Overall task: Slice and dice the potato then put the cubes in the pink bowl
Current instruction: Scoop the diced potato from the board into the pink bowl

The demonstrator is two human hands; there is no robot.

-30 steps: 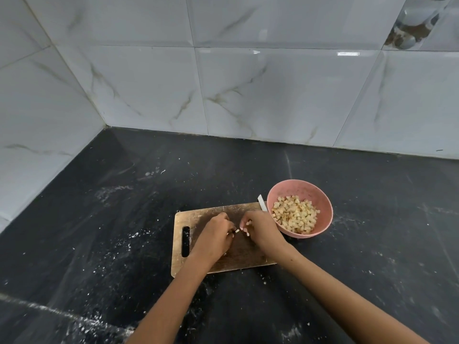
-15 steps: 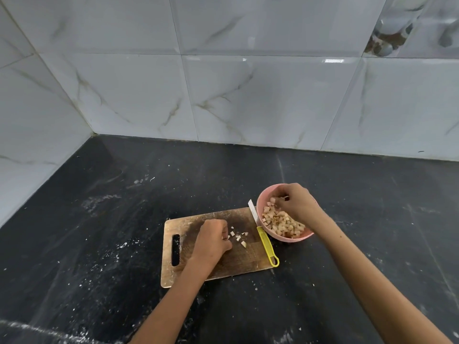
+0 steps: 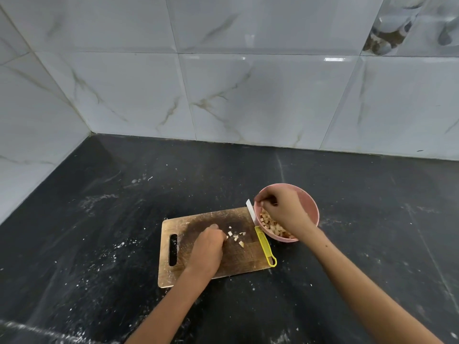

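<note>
A pink bowl (image 3: 311,203) holding many potato cubes (image 3: 269,223) stands just right of a wooden cutting board (image 3: 238,260). A few loose potato cubes (image 3: 236,237) lie on the middle of the board. My left hand (image 3: 207,249) rests on the board with its fingers curled, knuckles touching the loose cubes. My right hand (image 3: 283,209) hovers over the bowl, fingertips bunched and pointing down at its far-left rim; its palm is hidden. A knife (image 3: 264,244) with a yellow handle and white blade lies along the board's right edge, against the bowl.
The black stone counter (image 3: 360,269) is dusted with white specks. Marble-look tiled walls (image 3: 248,95) close the back and the left side, meeting in a corner at the far left.
My right hand left the board and went right, over the bowl, uncovering the knife. My left hand stayed on the board by the remaining cubes. The view has shifted slightly.
</note>
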